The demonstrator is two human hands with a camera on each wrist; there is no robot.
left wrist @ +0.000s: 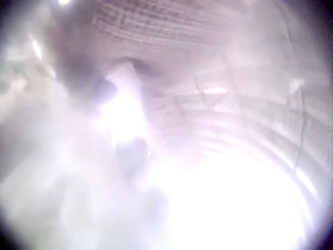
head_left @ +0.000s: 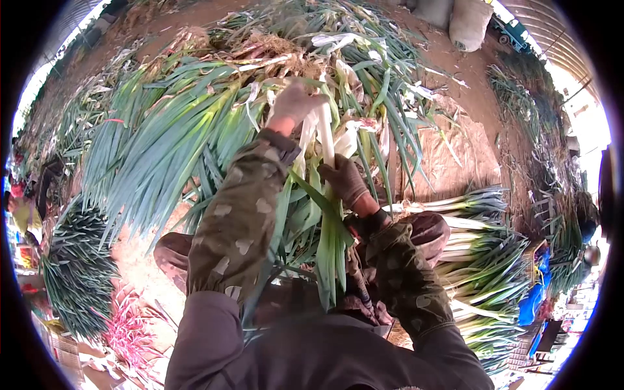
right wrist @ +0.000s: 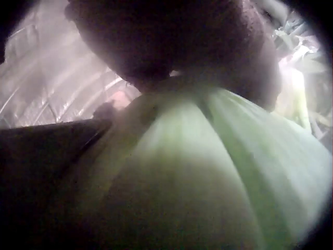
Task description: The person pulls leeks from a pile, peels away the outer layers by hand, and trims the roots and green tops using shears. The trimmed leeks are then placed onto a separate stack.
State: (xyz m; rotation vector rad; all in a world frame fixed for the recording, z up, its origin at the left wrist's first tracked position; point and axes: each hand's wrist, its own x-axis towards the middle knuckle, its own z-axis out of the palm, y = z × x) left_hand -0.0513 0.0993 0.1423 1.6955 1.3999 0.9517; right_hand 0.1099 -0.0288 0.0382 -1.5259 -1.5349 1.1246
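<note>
My gloved right hand [head_left: 348, 182] grips a leek [head_left: 325, 136] where its white stalk turns green. The stalk points up and away, while its broad leaves [head_left: 331, 260] hang back toward my lap. In the right wrist view the dark glove [right wrist: 177, 41] closes over the leek's pale green leaves [right wrist: 182, 156]. My gloved left hand [head_left: 296, 107] is blurred beside the stalk's root end, with a finger or thumb reaching toward it. Pale loose leaves lie below that hand. Glare washes out the left wrist view, so I cannot tell whether the left fingers hold anything.
A big heap of leeks [head_left: 175, 123] with peeled, whitish leaf scraps spreads in front of me. Cleaner leeks [head_left: 481, 260] lie in rows at my right. At far left stand a dark green bundle [head_left: 78, 266] and pinkish-red strands [head_left: 130, 331]. A sack [head_left: 469, 25] sits at the back.
</note>
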